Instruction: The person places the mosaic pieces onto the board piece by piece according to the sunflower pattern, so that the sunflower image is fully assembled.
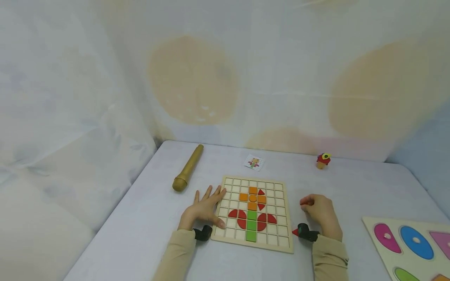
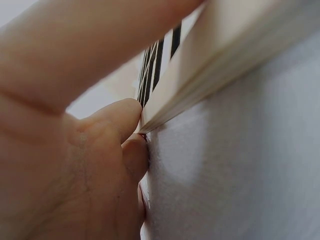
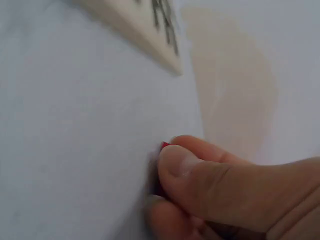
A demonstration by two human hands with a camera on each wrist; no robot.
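A wooden grid board (image 1: 232,242) lies on the table, with orange, green and red pieces forming a flower. My left hand (image 1: 204,210) rests at its left edge, fingers spread, thumb and fingertips on the rim. In the left wrist view, the board's edge (image 2: 200,85) runs alongside the thumb. Right of the board, my right hand (image 1: 320,210) pinches a small red piece (image 3: 165,144) between thumb and fingers, mostly hidden by them. A red triangle (image 1: 295,232) shows between the board and the right wrist camera.
Behind the board lies a small picture card (image 1: 254,162) with a similar flower. A gold microphone (image 1: 190,168) lies at the left; a small red and yellow figure (image 1: 323,160) stands at the back right. A shape puzzle board (image 1: 384,255) is at the front right.
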